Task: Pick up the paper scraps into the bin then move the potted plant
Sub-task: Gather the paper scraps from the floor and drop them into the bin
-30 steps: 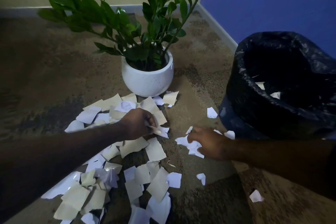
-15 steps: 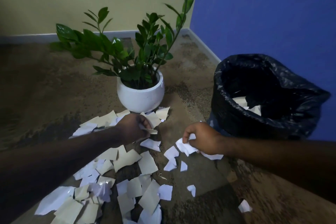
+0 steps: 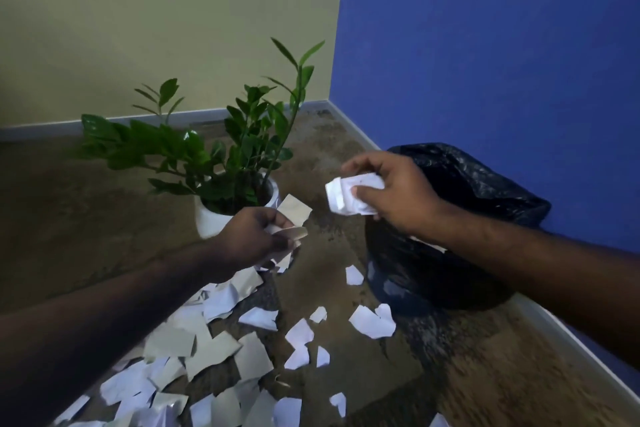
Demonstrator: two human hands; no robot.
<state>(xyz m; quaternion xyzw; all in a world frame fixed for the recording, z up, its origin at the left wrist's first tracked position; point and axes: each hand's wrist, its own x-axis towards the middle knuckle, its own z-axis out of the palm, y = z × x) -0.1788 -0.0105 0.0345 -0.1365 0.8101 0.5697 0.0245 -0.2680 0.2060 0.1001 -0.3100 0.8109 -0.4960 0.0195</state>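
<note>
My right hand (image 3: 391, 196) is raised in front of the bin (image 3: 460, 218), which is lined with a black bag, and grips a crumpled wad of white paper scraps (image 3: 346, 196). My left hand (image 3: 256, 236) is lifted off the floor in front of the white pot and pinches a few beige paper scraps (image 3: 294, 215). The potted plant (image 3: 221, 166), green-leaved in a white round pot (image 3: 207, 218), stands behind my left hand. Several white and beige paper scraps (image 3: 225, 357) lie scattered on the brown carpet below both arms.
A blue wall (image 3: 485, 45) runs close behind the bin and a pale yellow wall (image 3: 156, 10) stands behind the plant; they meet in a corner. A grey skirting board (image 3: 568, 340) lines the floor edge on the right.
Both hands have risen from the floor with scraps in them. My right hand moved up and right toward the bin. The view tilted upward.
</note>
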